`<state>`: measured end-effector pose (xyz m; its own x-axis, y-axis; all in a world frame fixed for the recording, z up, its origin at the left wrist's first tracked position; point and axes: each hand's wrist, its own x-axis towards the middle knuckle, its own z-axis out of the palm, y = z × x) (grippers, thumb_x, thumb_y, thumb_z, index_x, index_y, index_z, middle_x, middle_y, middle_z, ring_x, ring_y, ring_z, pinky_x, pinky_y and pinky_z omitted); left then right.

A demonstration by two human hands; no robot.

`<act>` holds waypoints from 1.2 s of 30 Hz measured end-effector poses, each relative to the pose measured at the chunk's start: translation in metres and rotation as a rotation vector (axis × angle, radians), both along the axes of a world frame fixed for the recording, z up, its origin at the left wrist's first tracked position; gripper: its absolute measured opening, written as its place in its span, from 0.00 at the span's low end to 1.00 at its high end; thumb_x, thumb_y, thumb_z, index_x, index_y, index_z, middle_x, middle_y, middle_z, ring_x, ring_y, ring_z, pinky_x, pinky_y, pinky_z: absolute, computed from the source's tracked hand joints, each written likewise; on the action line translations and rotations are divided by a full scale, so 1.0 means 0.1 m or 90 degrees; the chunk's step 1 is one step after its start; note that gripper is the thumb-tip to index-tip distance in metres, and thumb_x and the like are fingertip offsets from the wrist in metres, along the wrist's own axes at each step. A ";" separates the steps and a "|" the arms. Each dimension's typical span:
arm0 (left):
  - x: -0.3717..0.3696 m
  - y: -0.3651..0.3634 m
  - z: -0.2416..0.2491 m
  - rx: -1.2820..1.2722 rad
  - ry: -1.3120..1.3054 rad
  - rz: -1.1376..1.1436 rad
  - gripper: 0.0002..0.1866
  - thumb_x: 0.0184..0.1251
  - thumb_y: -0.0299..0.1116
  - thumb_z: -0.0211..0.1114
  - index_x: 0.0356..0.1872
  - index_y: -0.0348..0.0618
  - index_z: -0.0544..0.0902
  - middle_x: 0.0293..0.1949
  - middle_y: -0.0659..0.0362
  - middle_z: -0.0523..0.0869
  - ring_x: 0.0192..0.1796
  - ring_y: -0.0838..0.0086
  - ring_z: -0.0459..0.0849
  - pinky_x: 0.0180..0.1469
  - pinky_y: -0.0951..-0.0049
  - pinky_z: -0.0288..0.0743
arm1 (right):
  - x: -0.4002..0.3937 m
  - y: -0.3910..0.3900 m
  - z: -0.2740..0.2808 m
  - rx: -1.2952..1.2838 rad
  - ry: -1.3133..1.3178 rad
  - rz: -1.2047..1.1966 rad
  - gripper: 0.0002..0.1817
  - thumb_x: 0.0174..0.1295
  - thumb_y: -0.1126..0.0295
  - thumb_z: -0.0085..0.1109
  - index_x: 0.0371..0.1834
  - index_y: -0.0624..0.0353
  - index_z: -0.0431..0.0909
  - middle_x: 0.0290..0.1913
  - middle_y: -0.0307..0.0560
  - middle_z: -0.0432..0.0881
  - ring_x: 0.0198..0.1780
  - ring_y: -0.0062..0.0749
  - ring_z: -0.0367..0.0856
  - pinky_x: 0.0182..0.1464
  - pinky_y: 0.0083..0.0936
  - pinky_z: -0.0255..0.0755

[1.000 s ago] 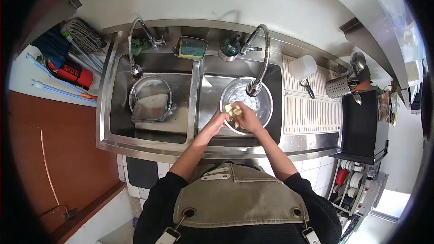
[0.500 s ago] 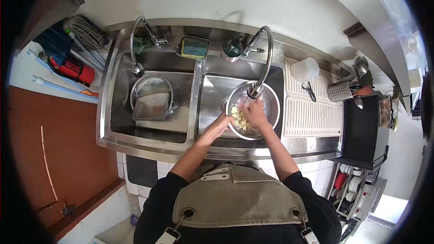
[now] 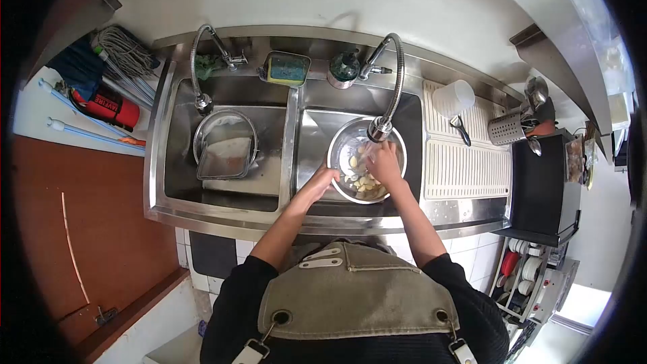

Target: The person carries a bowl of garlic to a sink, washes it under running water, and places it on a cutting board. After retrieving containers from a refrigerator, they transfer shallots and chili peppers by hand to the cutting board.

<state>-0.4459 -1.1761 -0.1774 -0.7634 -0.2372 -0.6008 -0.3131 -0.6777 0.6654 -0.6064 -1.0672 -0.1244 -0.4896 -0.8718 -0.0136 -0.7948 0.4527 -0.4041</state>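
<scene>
A steel bowl (image 3: 339, 147) sits in the right sink basin under the flexible faucet head (image 3: 379, 129). Several pale yellow food pieces (image 3: 362, 184) lie in the water inside it. My left hand (image 3: 321, 180) grips the bowl's near left rim. My right hand (image 3: 384, 162) is inside the bowl among the pieces, fingers bent; whether it holds one is hidden.
The left basin holds a round steel bowl with a rectangular tray (image 3: 224, 157) under a second faucet (image 3: 201, 102). A sponge dish (image 3: 286, 69) and soap bottle (image 3: 344, 67) stand behind. To the right: white drain mats (image 3: 464, 170), a cup (image 3: 452, 99), a cutlery holder (image 3: 505, 129).
My right hand moved from the bowl's left side to its right side. The pieces it held against my left hand a second ago now lie in the bowl. The bowl shifted slightly.
</scene>
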 end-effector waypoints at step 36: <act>-0.13 -0.01 0.18 0.019 0.026 -0.059 0.27 0.43 0.23 0.52 0.53 0.37 0.68 0.43 0.56 0.75 0.46 0.70 0.77 0.44 0.60 0.77 | 0.13 -0.09 -0.07 -0.045 -0.042 0.054 0.19 0.56 0.58 0.53 0.48 0.58 0.72 0.44 0.64 0.73 0.53 0.56 0.67 0.57 0.47 0.53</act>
